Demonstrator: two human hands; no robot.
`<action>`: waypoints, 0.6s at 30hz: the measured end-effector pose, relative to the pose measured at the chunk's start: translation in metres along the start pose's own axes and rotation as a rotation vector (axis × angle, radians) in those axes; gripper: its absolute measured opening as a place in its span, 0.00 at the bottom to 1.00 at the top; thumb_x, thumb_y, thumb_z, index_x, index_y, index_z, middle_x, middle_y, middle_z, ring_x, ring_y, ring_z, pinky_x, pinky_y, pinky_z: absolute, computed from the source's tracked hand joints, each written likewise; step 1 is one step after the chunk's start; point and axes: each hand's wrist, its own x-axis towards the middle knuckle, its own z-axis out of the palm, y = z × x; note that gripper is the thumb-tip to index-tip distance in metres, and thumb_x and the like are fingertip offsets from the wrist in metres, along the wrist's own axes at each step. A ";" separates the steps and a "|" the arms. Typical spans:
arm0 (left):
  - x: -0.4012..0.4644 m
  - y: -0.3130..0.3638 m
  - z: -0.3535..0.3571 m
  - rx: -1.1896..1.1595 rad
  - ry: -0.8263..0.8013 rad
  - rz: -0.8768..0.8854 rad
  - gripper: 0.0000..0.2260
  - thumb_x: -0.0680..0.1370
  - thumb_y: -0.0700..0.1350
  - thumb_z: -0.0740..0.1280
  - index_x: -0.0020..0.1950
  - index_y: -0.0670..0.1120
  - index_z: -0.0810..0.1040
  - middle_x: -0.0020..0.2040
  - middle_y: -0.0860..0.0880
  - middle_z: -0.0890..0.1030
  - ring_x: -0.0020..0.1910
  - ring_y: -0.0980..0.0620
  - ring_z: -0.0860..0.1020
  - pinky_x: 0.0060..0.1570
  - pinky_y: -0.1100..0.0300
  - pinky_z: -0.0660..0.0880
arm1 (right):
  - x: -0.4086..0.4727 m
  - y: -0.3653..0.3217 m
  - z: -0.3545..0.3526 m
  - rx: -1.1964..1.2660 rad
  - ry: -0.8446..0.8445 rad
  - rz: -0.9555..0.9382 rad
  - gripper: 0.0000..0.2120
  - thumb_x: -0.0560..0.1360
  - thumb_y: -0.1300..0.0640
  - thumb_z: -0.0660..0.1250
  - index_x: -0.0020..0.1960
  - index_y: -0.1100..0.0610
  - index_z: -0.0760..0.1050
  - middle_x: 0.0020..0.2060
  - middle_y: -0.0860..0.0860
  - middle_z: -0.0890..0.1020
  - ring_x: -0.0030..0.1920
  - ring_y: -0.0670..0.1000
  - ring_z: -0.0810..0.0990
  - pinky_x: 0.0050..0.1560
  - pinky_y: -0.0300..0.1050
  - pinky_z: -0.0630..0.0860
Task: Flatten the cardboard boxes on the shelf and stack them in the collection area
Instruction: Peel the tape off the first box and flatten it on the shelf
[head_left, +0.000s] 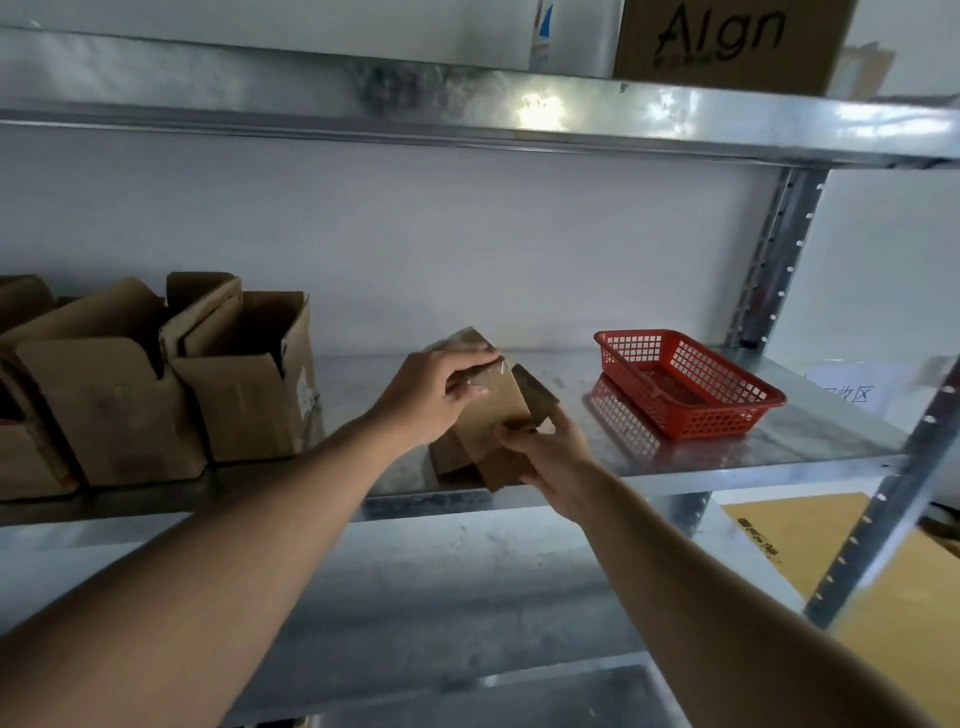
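Both hands' grip (441, 395) (550, 457) on flattened box (493, 415), shelf edge (727, 475)

We see a metal shelf (727, 457) with a shiny, reflective top, and we take the red basket (691, 387) standing on it as our landmark. Just left of the basket lies a small cardboard box (493, 415) (partly folded, near the shelf's front edge). Well to the left of the basket stand open cardboard boxes (244, 379), flaps up, crowded side by side. Right of the basket lies a white paper sign (852, 392).
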 end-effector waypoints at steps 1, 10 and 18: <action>0.002 0.000 0.005 0.023 -0.035 0.006 0.23 0.77 0.36 0.75 0.71 0.48 0.79 0.71 0.50 0.78 0.73 0.56 0.72 0.76 0.63 0.64 | -0.002 -0.001 -0.006 -0.220 0.096 -0.034 0.24 0.69 0.59 0.82 0.61 0.51 0.77 0.56 0.54 0.84 0.51 0.53 0.85 0.49 0.50 0.85; 0.019 0.012 0.033 0.148 -0.261 -0.028 0.23 0.80 0.37 0.71 0.74 0.52 0.76 0.75 0.50 0.75 0.75 0.50 0.71 0.74 0.60 0.65 | -0.011 -0.009 -0.020 -0.970 0.369 -0.461 0.28 0.71 0.48 0.80 0.70 0.49 0.77 0.61 0.52 0.79 0.55 0.48 0.75 0.53 0.42 0.72; 0.025 0.013 0.028 0.106 -0.303 -0.067 0.21 0.81 0.40 0.71 0.74 0.52 0.77 0.74 0.53 0.75 0.74 0.53 0.71 0.68 0.67 0.63 | -0.009 -0.029 -0.035 -0.872 0.331 -0.677 0.09 0.78 0.64 0.70 0.51 0.54 0.87 0.39 0.48 0.87 0.39 0.47 0.84 0.40 0.43 0.80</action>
